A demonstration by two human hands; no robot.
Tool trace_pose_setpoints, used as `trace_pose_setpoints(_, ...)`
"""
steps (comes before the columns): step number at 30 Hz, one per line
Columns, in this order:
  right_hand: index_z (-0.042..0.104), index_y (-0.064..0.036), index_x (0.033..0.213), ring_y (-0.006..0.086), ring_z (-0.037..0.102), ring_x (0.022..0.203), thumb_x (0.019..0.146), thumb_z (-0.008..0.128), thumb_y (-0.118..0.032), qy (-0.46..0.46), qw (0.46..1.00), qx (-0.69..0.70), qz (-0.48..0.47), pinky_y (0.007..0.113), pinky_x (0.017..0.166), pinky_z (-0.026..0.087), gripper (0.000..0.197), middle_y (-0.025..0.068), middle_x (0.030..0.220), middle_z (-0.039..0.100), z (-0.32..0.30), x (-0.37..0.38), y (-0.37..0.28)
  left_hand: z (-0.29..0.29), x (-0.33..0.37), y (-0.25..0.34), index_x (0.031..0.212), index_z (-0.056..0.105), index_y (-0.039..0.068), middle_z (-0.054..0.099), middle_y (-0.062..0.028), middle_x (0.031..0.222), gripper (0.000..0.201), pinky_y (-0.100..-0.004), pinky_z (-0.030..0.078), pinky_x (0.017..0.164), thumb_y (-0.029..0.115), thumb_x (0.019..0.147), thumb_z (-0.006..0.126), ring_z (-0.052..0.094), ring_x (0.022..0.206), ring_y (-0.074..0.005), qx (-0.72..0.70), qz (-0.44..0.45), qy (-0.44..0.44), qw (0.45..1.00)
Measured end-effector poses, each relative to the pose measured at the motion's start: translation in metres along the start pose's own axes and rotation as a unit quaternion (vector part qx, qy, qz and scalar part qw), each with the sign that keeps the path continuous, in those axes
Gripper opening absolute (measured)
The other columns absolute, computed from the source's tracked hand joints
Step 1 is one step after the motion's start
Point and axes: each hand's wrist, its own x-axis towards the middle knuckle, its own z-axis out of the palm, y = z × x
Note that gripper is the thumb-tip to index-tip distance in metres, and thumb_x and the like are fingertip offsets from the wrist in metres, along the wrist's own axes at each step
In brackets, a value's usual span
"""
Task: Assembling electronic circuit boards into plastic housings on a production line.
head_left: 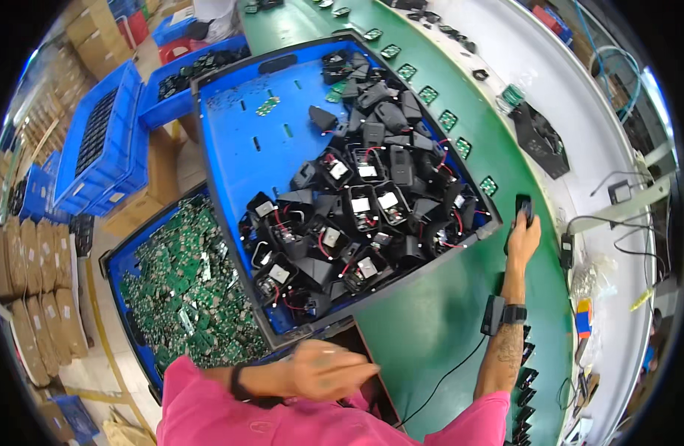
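Clamping right hand (pixel 523 238) on black casing (pixel 525 201) mid-right, risking a drop if slackening. Holding left hand (pixel 331 369) lower-centre, fingers too blurred to tell.

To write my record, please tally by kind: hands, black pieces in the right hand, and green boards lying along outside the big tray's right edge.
Left hand and right hand: 2
Black pieces held: 1
Green boards along tray: 7
Total: 10

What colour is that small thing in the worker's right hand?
Black: the small device in the right hand, as the head view shows.
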Motion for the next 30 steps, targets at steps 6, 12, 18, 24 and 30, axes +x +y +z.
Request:
trace_pose_setpoints(6, 0.065, 0.0017, 0.087, 0.036, 0.067, 0.079, 0.078, 0.066, -0.012, -0.299, 0.914, -0.052, -0.269, 0.044, 0.063, 0.055, 0.016, 0.021, 0.08, 0.067, 0.052, -0.071, -0.25, -0.077, 0.014, -0.022, 0.092, 0.063, -0.003, 0.062, -0.0109, 0.078, 0.013, -0.0302, 0.045, 0.062, 0.003, 0.092, 0.052, 0.056, 0.067, -0.019, 0.164, -0.159, 0.12, 0.966)
trace_pose_setpoints(12, 0.066, -0.0023, 0.094, 0.0338, 0.064, 0.094, 0.078, 0.072, -0.024, -0.197, 0.91, -0.061, -0.359, 0.047, 0.08, 0.053, 0.028, 0.0143, 0.089, 0.068, 0.158, -0.107, -0.246, -0.052, 0.08, -0.083, 0.106, 0.065, -0.004, 0.066, -0.0141, 0.095, 0.019, -0.0301, 0.05, 0.067, -0.004, 0.089, 0.057, 0.063, 0.075, -0.0202, 0.06, -0.129, 0.055, 0.988)
trace_pose_setpoints(18, 0.069, -0.0019, 0.098, 0.039, 0.057, 0.108, 0.083, 0.072, -0.037, 0.052, 0.972, -0.114, -0.199, 0.05, 0.093, 0.046, 0.039, 0.0204, 0.102, 0.066, -0.015, -0.084, -0.163, -0.142, -0.008, -0.113, 0.11, 0.065, -0.003, 0.067, -0.0094, 0.101, 0.018, -0.0289, 0.051, 0.07, 0.004, 0.096, 0.058, 0.063, 0.079, -0.0158, 0.197, -0.267, 0.206, 0.921)
trace_pose_setpoints(24, 0.048, -0.0164, 0.145, 0.0482, 0.042, 0.132, 0.086, 0.058, -0.069, -0.016, 0.907, -0.413, 0.087, 0.068, 0.106, 0.029, 0.08, 0.0303, 0.137, 0.049, -0.042, -0.137, -0.008, -0.139, -0.103, -0.126, 0.111, 0.068, 0.0, 0.068, -0.0067, 0.101, 0.018, -0.0266, 0.054, 0.071, 0.011, 0.1, 0.058, 0.064, 0.081, -0.0128, 0.18, -0.461, 0.282, 0.822)
trace_pose_setpoints(30, 0.068, -0.0108, 0.116, 0.0408, 0.069, 0.089, 0.088, 0.068, -0.049, -0.022, 0.919, -0.392, -0.014, 0.052, 0.077, 0.053, 0.047, 0.0174, 0.097, 0.073, -0.047, -0.104, 0.017, -0.106, -0.115, -0.104, 0.103, 0.069, -0.002, 0.068, -0.0073, 0.094, 0.013, -0.027, 0.054, 0.066, 0.008, 0.096, 0.063, 0.066, 0.074, -0.0124, 0.098, -0.455, 0.287, 0.837)
